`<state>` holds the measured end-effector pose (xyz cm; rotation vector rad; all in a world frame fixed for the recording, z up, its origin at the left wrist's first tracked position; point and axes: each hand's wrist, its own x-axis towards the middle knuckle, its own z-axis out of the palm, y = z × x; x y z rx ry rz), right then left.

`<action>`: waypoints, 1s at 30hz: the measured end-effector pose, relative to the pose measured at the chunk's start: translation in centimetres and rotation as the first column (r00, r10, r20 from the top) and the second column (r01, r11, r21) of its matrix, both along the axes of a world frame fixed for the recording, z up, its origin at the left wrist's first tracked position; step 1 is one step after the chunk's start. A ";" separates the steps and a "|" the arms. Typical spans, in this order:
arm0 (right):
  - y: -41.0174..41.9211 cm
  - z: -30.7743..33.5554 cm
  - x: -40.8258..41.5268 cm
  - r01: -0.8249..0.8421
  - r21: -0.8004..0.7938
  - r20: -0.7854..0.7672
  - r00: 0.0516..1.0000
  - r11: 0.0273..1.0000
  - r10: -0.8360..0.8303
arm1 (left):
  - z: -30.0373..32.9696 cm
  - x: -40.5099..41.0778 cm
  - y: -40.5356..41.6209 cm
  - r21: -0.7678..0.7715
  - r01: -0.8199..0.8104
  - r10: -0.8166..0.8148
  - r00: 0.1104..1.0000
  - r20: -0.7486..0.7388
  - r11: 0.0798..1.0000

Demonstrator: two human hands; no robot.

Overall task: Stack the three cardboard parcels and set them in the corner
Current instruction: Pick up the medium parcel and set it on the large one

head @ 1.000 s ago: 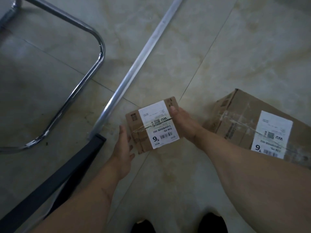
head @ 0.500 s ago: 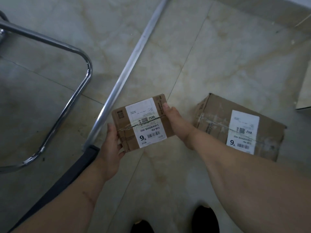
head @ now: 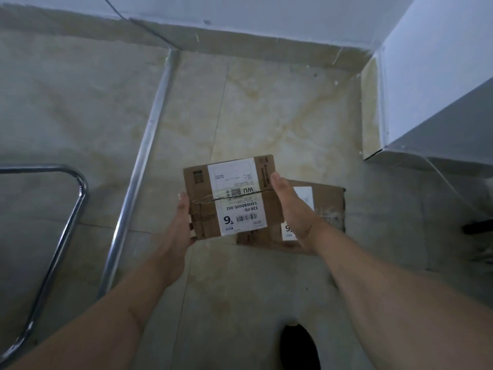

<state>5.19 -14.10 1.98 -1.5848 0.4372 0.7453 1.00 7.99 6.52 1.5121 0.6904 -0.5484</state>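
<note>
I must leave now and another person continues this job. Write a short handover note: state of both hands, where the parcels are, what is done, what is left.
Left hand: grips the left side of the small parcel.
Right hand: grips its right side. The small parcel is held in the air, label up.
Larger parcel: lies on the floor, partly hidden behind the small parcel and right hand.
Third parcel: not in view.
Done: small parcel picked up.
Left: nothing stacked yet. Probably set the small parcel on the larger one, find the third, then put the stack in the corner.
</note>
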 end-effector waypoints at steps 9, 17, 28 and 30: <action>-10.8 -1.1 -3.8 0.194 -0.079 0.017 0.981 0.978 -0.193 | -0.3 1.9 -10.4 0.007 0.225 -0.225 0.974 -0.006 0.974; -12.5 -3.4 -4.6 0.206 -0.067 -0.007 0.978 0.976 -0.207 | -3.1 1.9 -12.1 0.050 0.305 -0.302 0.952 -0.053 0.951; -13.5 -4.4 -4.2 0.232 -0.017 -0.024 0.972 0.973 -0.232 | -2.0 2.5 -13.9 0.119 0.244 -0.234 0.968 -0.090 0.963; -14.3 -2.7 -4.9 0.274 -0.082 -0.017 0.961 0.958 -0.276 | -1.5 1.8 -14.6 0.150 0.065 -0.054 0.995 -0.078 0.987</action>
